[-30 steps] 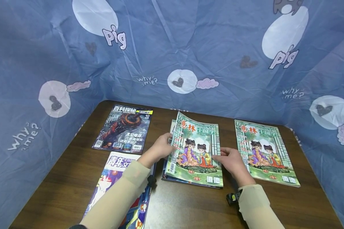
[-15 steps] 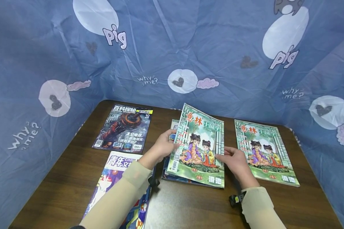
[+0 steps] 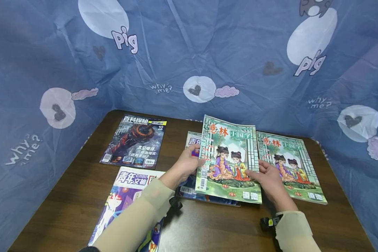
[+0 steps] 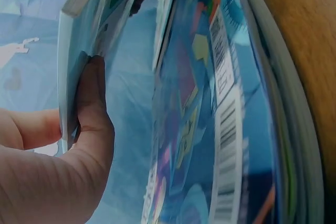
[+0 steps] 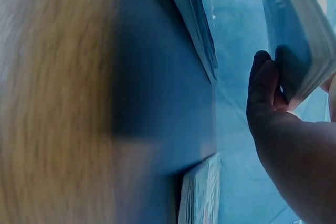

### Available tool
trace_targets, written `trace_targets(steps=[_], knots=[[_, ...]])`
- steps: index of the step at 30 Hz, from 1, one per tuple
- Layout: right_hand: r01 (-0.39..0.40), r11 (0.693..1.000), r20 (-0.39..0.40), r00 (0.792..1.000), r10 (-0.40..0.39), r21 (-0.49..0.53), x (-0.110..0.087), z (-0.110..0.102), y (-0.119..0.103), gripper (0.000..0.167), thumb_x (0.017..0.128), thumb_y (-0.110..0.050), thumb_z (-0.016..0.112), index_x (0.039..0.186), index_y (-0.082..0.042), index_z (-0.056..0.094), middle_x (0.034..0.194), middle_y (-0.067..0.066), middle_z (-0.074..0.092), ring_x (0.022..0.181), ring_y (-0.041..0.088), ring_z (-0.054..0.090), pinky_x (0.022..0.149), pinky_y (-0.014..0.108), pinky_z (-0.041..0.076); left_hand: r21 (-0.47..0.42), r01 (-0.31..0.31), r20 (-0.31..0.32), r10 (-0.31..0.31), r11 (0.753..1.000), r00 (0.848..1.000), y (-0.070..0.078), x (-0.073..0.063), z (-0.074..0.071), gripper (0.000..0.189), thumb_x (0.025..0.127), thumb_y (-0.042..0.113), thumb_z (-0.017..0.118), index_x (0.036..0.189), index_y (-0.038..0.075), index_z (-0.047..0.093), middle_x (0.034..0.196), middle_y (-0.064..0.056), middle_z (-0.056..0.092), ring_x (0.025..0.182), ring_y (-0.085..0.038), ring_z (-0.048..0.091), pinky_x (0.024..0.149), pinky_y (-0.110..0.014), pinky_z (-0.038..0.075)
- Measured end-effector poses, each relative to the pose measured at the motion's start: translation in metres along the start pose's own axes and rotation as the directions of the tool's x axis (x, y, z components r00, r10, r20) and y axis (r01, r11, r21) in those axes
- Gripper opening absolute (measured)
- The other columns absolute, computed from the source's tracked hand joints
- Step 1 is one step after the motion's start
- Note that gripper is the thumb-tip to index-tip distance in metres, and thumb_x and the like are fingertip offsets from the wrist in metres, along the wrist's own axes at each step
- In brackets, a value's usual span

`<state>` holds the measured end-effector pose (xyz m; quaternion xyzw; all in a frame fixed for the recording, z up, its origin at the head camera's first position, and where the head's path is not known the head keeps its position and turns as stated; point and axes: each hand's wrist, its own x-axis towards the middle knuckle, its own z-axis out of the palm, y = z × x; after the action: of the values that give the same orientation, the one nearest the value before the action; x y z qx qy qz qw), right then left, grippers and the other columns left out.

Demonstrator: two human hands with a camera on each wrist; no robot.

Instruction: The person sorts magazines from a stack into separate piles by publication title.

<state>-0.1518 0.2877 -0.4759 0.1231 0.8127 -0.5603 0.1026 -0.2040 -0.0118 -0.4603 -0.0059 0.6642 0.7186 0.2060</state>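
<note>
Both hands hold a green magazine [image 3: 231, 161] with two cartoon children on its cover, raised above the table. My left hand [image 3: 187, 161] pinches its left edge, and the left wrist view shows thumb and fingers on either side of it. At the opposite edge, my right hand [image 3: 269, 176] grips with the thumb on the cover and fingers beneath. Under the raised magazine lies a blue and purple magazine [image 3: 189, 189], largely covered from the head view. A matching green magazine [image 3: 294, 168] lies to the right, its left edge partly behind the held one.
A dark science magazine [image 3: 133, 141] lies at the back left of the wooden table [image 3: 208, 227]. Nearer, another purple magazine [image 3: 116, 199] is partly hidden by the left sleeve [image 3: 138, 210]. A blue patterned cloth [image 3: 163, 59] hangs behind and at the sides.
Both hands have lifted the green magazine off the blue and purple one and carried it to the right. More of the magazine below now shows at the left.
</note>
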Motion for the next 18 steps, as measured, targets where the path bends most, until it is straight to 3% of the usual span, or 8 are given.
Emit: trace_targets(steps=[6,14,18], knots=[[0.013,0.999,-0.036,0.999,-0.015,-0.038,-0.005,-0.009,0.003,0.104,0.088,-0.041,0.081,0.161,-0.001,0.018,0.163,0.027,0.016,0.148,0.042,0.018,0.113,0.055,0.031,0.014,0.019,-0.002,-0.019,1.0,1.0,0.0,0.002,0.009,0.059,0.097,-0.005,0.062,0.151,0.009,0.042,0.098,-0.018,0.066,0.069,-0.019,0.062,0.057,-0.03,0.054],[0.004,0.998,-0.081,0.997,-0.008,-0.055,-0.013,-0.024,0.005,0.102,0.09,-0.036,0.08,0.16,0.003,0.016,0.162,0.03,0.016,0.148,0.044,0.018,0.113,0.057,0.03,-0.044,0.03,0.016,-0.03,0.999,0.999,0.002,0.007,0.029,0.056,0.096,-0.008,0.062,0.147,0.006,0.045,0.102,-0.019,0.067,0.083,-0.028,0.07,0.069,-0.042,0.06],[-0.003,0.998,-0.11,0.994,-0.004,-0.061,-0.014,-0.034,0.009,0.103,0.09,-0.037,0.08,0.16,0.003,0.016,0.161,0.03,0.016,0.148,0.043,0.018,0.112,0.057,0.031,-0.008,0.027,0.009,-0.027,1.0,1.0,0.003,0.01,0.042,0.056,0.095,-0.007,0.063,0.147,0.005,0.046,0.099,-0.018,0.067,0.08,-0.027,0.068,0.069,-0.04,0.059]])
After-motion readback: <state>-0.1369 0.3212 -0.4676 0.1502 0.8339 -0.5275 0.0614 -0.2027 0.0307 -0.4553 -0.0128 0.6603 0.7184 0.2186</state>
